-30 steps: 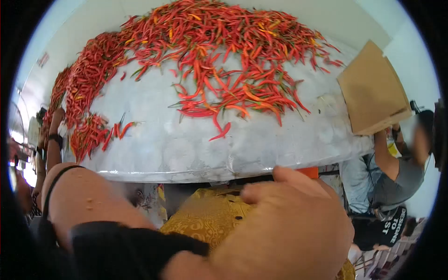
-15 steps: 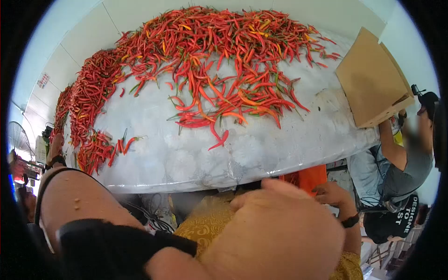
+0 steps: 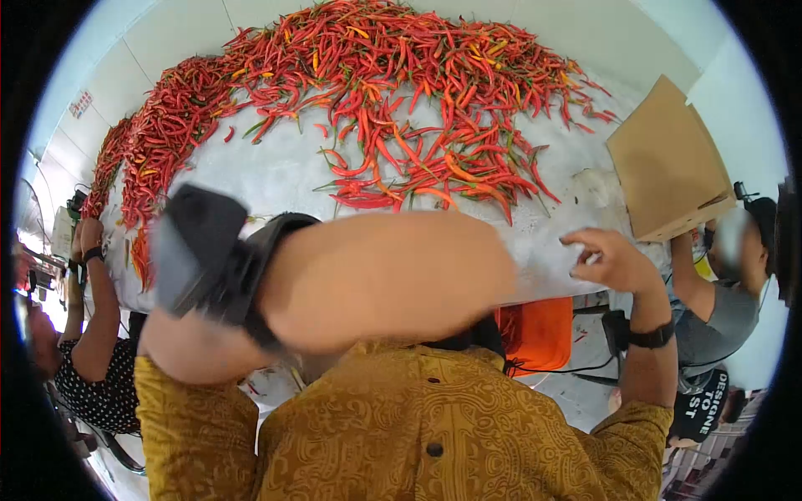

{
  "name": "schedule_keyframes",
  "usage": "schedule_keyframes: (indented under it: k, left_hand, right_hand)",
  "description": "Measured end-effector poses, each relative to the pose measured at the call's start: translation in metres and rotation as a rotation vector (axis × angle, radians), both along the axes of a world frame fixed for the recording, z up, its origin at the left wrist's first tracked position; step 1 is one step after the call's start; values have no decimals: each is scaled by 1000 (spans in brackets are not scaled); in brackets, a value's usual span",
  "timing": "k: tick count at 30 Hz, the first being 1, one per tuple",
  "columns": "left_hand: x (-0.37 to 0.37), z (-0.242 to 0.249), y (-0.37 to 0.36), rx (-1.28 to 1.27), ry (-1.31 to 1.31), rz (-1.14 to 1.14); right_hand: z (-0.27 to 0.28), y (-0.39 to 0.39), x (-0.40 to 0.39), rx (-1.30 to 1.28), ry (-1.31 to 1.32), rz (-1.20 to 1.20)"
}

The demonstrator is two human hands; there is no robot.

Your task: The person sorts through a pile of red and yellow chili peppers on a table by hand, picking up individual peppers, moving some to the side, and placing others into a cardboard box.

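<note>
My left hand [image 3: 393,280] reaches across in front of my chest, very close to the camera and smeared by motion. A black wrist device [image 3: 213,250] sits at its wrist, and its fingers cannot be made out. My right hand [image 3: 616,260] is raised near the front right edge of the table, fingers curled but apart, with nothing visible between them. Beyond both hands lies a large heap of red chilli peppers [image 3: 401,58], some orange, on the plastic-covered table [image 3: 267,167]. A looser group of chilli peppers [image 3: 451,167] spreads toward me.
An orange basket [image 3: 543,334] with red contents stands below the table's front edge. At the table's right end is a cardboard box [image 3: 672,163], beside a person in grey [image 3: 723,326]. Another person in a dotted top [image 3: 96,376] works at the left end.
My right hand has risen from beside the orange basket to the table edge. My left hand has moved up and leftward, covering the front of the table. The view has shifted slightly.
</note>
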State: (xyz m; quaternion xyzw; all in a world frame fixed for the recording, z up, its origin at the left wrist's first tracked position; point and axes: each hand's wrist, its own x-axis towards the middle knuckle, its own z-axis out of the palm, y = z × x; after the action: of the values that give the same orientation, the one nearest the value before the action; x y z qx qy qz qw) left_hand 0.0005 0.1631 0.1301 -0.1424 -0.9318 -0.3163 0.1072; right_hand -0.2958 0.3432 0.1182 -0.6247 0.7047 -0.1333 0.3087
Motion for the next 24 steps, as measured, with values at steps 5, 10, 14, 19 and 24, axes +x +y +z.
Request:
schedule_keyframes:
  k: [5,10,14,19,24]
  left_hand:
    - [-31,-46,-58,-130,-8,384]
    - [-34,-100,-93,-34,130,624]
    - [-39,-114,-100,24,258,757]
    - [-35,-107,-107,-111,398,791]
    - [-27,-96,-101,-149,431,732]
  right_hand:
    - [-14,-51,-21,-76,82,-44]
    - [-33,-97,-18,-63,355,48]
    - [-65,-133,-14,-278,404,164]
    - [-63,-175,31,-209,401,141]
    - [-57,-199,76,-269,251,178]
